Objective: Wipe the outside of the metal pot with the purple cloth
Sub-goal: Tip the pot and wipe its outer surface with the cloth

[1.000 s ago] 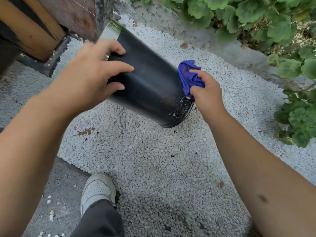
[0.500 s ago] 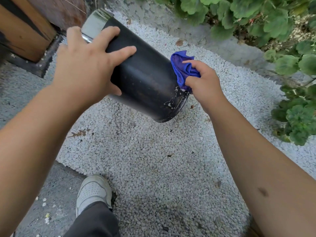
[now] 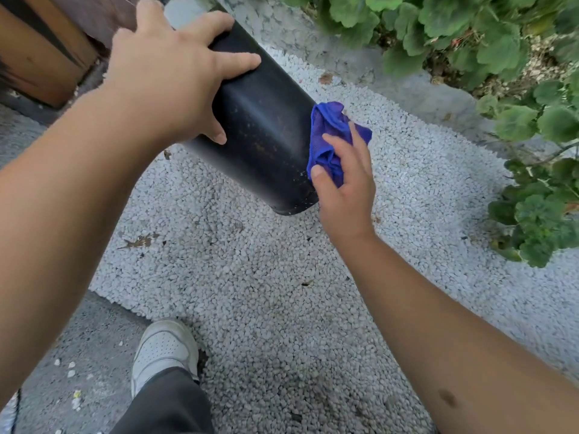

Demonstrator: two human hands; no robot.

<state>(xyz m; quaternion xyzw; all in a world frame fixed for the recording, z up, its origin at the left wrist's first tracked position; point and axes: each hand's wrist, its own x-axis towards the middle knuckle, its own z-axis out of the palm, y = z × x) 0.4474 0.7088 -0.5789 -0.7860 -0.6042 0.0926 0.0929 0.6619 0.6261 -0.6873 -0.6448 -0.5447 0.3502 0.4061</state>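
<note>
The gravel (image 3: 282,277) is the biggest thing here: a wide band of small white stones that runs from the upper middle down to the lower right. On its far side a grey concrete curb (image 3: 391,79) follows it, and behind the curb the plants (image 3: 454,32) with round green leaves fill the top right and the right edge. On the left a darker paved floor (image 3: 78,355) meets the gravel, and at the top left stands a brown wooden piece (image 3: 40,57).

The pot (image 3: 266,130) is in the air above the gravel, in the upper middle. It is tilted, with its mouth up and to the left and its bottom down and to the right. Its outside is black with small pale spots near the bottom; the rim at the top looks like bare metal.

The left hand (image 3: 166,83) holds the pot at its upper part. Its fingers (image 3: 232,61) are spread over the top of the wall and the thumb curls under it, so the hand grips the pot.

The right hand (image 3: 344,183) is at the right side of the pot, near the bottom. It presses the cloth (image 3: 329,133) against the wall, the thumb and fingers bent around the bunched fabric and clamped on it. The cloth touches the pot.

At the bottom a white shoe (image 3: 163,349) stands on the edge of the gravel, with a grey trouser leg (image 3: 169,405) above it.
</note>
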